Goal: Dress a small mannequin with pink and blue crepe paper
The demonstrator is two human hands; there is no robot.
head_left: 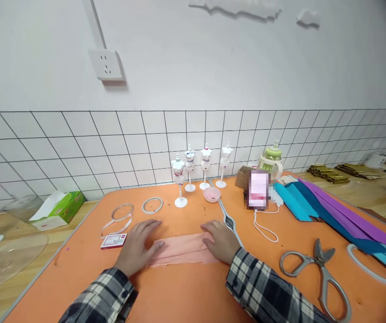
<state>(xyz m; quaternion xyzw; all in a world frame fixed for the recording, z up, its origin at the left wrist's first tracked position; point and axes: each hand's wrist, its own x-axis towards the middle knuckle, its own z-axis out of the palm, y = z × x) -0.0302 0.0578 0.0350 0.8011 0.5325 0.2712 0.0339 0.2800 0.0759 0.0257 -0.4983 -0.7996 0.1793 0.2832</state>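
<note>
We see pink cloth (183,250) on orange counter (179,291), long way running left to right. Our left hand (136,246) touches left end, our right hand (224,242) right end, neither nearer. Hands apart, fingers loose and spread, cloth between.

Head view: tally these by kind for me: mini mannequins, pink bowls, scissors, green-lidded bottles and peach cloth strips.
Mini mannequins: 4
Pink bowl: 1
Scissors: 1
Green-lidded bottle: 1
Peach cloth strip: 1
Total: 8
</note>
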